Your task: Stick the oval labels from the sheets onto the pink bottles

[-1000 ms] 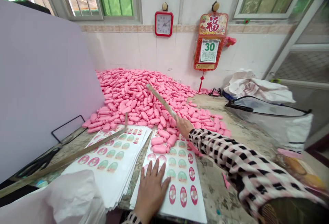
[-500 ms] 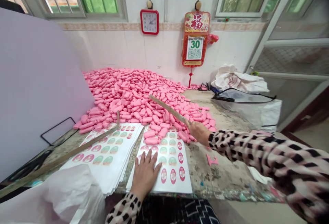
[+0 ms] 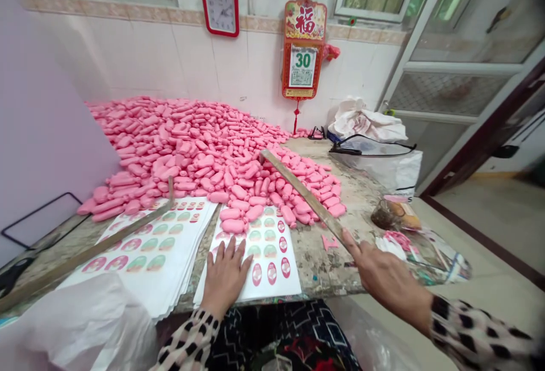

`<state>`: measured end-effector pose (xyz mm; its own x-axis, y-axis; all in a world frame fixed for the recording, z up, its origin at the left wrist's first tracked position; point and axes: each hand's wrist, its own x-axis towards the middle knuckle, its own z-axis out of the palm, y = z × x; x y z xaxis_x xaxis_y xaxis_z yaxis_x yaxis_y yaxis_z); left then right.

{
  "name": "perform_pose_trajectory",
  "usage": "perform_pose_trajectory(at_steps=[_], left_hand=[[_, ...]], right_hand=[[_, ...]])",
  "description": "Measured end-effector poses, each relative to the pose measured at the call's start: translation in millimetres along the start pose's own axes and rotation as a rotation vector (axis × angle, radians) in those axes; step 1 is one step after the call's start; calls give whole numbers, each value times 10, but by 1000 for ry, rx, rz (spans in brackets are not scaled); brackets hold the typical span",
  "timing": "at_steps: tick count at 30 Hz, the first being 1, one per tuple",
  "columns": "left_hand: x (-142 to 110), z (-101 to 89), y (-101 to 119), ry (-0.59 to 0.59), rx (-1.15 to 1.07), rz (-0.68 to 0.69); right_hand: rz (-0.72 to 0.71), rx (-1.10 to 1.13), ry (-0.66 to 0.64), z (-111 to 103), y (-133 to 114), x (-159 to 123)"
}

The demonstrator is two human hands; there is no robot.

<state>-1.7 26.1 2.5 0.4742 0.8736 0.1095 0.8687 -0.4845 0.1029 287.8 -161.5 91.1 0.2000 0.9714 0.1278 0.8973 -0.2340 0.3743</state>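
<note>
My left hand (image 3: 225,274) lies flat, fingers spread, on a white sticker sheet (image 3: 272,272) printed with pink and green ovals. My right hand (image 3: 383,280) grips the near end of a long wooden stick (image 3: 300,189). The stick slants up and left, its far end resting on a big heap of pink oblong pieces (image 3: 187,144). A few pink pieces (image 3: 238,218) lie on the top of the sheet.
A stack of more sticker sheets (image 3: 145,252) lies to the left, with a second wooden stick (image 3: 85,254) across it. A white plastic bag (image 3: 76,331) sits at bottom left. A framed bag (image 3: 383,161) stands right, clutter (image 3: 395,220) near the table edge. A lilac board (image 3: 38,133) bounds the left.
My right hand has drawn the stick back toward me and to the right, raking pink pieces nearer the sheet. The view has shifted right and down. My left hand stays on the sheet.
</note>
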Motion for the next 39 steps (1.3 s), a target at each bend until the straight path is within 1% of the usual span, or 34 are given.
perform_pose_trajectory(at_steps=[3,5,6,8,9,11,12,13,15,18,22,26,29,32,35,39], left_hand=[[3,31,-15,12,8,7],[5,50,-23,21,14,8],[7,56,-26,27,15,10],[10,60,-29,37,17,13],[12,58,-29,39,16,13],[15,51,-29,37,14,11],[17,47,-29,33,12,8],[19,45,-29,30,9,6],[21,44,-29,19,2,-1],[20,51,-31,10,-9,-7],[20,49,-29,0,-21,-19],[26,24,-16,2,-32,-22],[32,9,-5,-1,-25,-27],[32,9,-5,1,-10,-21],[31,24,-14,10,-1,-9],[35,43,-21,23,2,3]], right_hand=[[192,311,-97,11,125,-222],[308,554,-92,73,173,-297],[354,680,-64,112,180,-301],[433,920,25,188,167,-215],[466,1026,72,223,158,-123],[514,1194,143,289,165,148],[536,1247,158,325,189,314],[556,1276,168,366,227,488],[658,1268,180,463,340,826],[734,1250,162,633,541,1223],[751,1231,84,809,775,1533],[688,1210,-44,857,934,1690],[618,1188,-115,838,974,1682],[575,1164,-152,804,957,1512],[532,1151,-170,749,912,1191],[479,1160,-168,664,826,639]])
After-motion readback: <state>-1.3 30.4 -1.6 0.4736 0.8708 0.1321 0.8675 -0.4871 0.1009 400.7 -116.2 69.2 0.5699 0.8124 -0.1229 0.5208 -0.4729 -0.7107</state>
